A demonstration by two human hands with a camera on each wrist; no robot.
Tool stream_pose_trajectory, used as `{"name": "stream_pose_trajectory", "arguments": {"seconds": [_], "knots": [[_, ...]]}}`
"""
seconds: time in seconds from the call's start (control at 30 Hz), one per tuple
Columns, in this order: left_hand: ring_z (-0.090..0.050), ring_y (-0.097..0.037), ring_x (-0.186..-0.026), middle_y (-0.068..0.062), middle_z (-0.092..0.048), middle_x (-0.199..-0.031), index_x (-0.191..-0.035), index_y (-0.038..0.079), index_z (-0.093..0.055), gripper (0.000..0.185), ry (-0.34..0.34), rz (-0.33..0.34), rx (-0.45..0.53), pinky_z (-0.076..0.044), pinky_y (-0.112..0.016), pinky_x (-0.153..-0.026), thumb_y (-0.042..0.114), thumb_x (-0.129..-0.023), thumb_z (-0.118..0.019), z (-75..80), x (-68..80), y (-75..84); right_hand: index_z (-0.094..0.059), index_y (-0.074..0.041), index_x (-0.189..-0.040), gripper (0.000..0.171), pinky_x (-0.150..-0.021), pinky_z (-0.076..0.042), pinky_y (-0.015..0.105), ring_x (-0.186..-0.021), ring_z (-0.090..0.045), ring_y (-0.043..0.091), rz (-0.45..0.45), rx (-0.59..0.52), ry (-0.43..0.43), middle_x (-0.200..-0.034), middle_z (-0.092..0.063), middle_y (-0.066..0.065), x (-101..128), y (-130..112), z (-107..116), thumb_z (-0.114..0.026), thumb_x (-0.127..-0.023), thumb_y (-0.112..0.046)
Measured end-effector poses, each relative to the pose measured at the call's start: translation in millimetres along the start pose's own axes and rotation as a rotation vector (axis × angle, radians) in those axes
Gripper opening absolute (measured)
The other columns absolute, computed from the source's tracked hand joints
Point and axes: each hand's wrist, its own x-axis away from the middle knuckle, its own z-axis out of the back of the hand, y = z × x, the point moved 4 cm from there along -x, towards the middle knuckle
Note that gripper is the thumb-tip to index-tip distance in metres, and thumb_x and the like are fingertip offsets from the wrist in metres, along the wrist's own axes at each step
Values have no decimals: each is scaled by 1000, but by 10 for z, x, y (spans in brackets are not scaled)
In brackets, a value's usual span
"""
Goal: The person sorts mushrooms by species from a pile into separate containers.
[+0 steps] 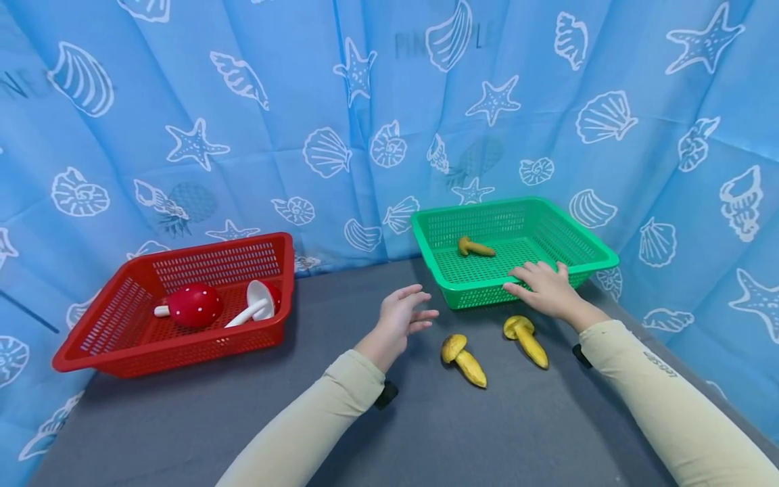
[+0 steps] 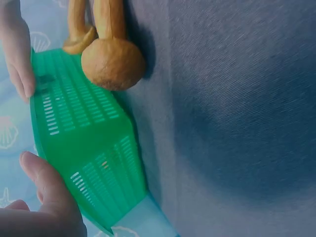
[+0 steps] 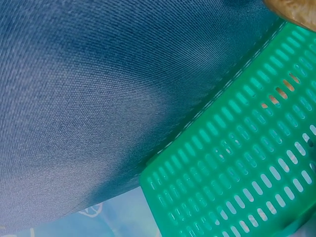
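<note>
1. Right hand (image 1: 544, 287) of ours lies over the front rim of the green perforated plastic basket (image 1: 572, 233), fingers spread flat on it, gripping nothing
2. Left hand (image 1: 402, 318) of ours hovers above the grey cloth table (image 1: 243, 419) with fingers relaxed and empty, just left of the green basket's front corner
3. From the head view we see two yellow toy mushrooms (image 1: 464, 358) (image 1: 526, 338) lying on the table just in front of the green basket, and a third yellow toy mushroom (image 1: 475, 247) inside it
4. Only the head view shows us the red perforated plastic basket (image 1: 122, 338) well to the left, holding a red white-spotted toy mushroom (image 1: 193, 306) and a white-stemmed toy mushroom (image 1: 255, 304)
5. Our left wrist view shows the green basket's wall with a yellow cap touching it
6. Our right wrist view shows only mesh and cloth, no hand
</note>
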Motion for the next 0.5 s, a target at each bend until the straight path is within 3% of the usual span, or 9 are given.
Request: {"name": "stream_pose_trajectory", "arguments": {"seconds": [0.5], "knots": [[-68, -11, -73, -12, -62, -123, -134, 6, -54, 35, -22, 37, -11, -56, -25, -67, 17, -101, -53, 109, 239, -216, -59, -1, -125, 46, -97, -10, 78, -115, -45, 47, 2, -4, -10, -124, -56, 26, -1, -11, 5, -49, -102, -39]]}}
